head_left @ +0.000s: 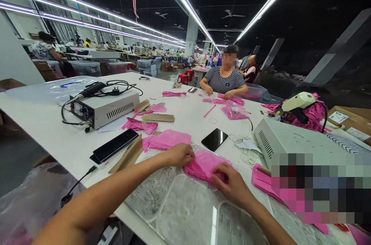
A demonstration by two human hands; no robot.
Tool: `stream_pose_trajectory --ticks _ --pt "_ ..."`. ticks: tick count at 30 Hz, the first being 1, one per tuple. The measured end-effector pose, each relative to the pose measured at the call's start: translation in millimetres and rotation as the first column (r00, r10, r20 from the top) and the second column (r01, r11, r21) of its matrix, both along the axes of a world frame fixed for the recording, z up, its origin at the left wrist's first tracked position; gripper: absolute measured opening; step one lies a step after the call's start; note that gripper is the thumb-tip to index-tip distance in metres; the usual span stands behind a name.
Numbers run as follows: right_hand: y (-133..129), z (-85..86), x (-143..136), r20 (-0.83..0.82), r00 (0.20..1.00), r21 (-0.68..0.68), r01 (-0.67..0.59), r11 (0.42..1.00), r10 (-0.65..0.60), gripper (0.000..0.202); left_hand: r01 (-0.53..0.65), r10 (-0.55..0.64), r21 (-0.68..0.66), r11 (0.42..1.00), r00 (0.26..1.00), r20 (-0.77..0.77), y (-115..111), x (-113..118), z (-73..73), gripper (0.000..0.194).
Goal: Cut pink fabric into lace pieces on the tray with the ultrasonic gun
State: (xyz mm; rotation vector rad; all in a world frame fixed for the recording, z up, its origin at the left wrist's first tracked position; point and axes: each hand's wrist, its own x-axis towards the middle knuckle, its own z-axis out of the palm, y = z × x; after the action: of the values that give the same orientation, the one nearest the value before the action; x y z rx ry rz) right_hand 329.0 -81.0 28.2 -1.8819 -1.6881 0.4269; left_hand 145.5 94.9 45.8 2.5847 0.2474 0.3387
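Note:
A stack of thin pink fabric pieces (pixel 204 164) lies in front of me on a grey marbled mat (pixel 185 206). My left hand (pixel 183 155) pinches the stack's left edge with curled fingers. At its right edge, my right hand (pixel 228 179) grips the fabric between thumb and fingers. Just beyond my left hand rests another pink fabric stack (pixel 169 139). A black phone (pixel 214 139) lies past my hands, with a tangle of pale elastic loops (pixel 247 152) to its right.
At left stands a grey machine box (pixel 113 108) with cables, near a dark tablet-like device (pixel 116 146). A second box (pixel 301 140) is at right, beside pink strips (pixel 290 198). Across the white table (pixel 185 117), a person (pixel 226 77) in a striped top handles pink strips.

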Motion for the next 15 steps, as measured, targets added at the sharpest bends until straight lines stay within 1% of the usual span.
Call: stream_pose_trajectory --ticks 4,7,10,13,15 --pt "6.3 -0.3 -15.8 0.031 0.997 0.062 0.069 0.996 -0.071 0.02 -0.059 0.059 0.006 0.998 0.998 0.026 -4.0 1.0 5.9 0.019" --pt "13.8 -5.6 -25.1 0.056 0.994 0.105 0.09 0.99 -0.096 0.012 -0.109 0.109 0.01 0.994 0.993 0.033 -2.4 -0.2 6.6 0.021" --pt "17.5 -12.8 -22.5 0.042 0.995 0.133 0.088 0.987 -0.095 0.01 -0.155 0.154 0.013 0.988 0.988 0.024 0.0 -3.0 1.8 0.017" --pt "16.5 -18.4 -13.3 -0.007 0.999 0.155 0.05 0.987 -0.05 0.012 -0.174 0.174 0.012 0.985 0.985 0.009 1.1 -6.1 -5.7 0.01" --pt "15.0 -20.5 -8.5 -0.042 0.999 0.169 0.025 0.985 -0.018 0.013 -0.174 0.174 0.003 0.985 0.985 0.008 1.1 -7.6 -9.4 0.01"
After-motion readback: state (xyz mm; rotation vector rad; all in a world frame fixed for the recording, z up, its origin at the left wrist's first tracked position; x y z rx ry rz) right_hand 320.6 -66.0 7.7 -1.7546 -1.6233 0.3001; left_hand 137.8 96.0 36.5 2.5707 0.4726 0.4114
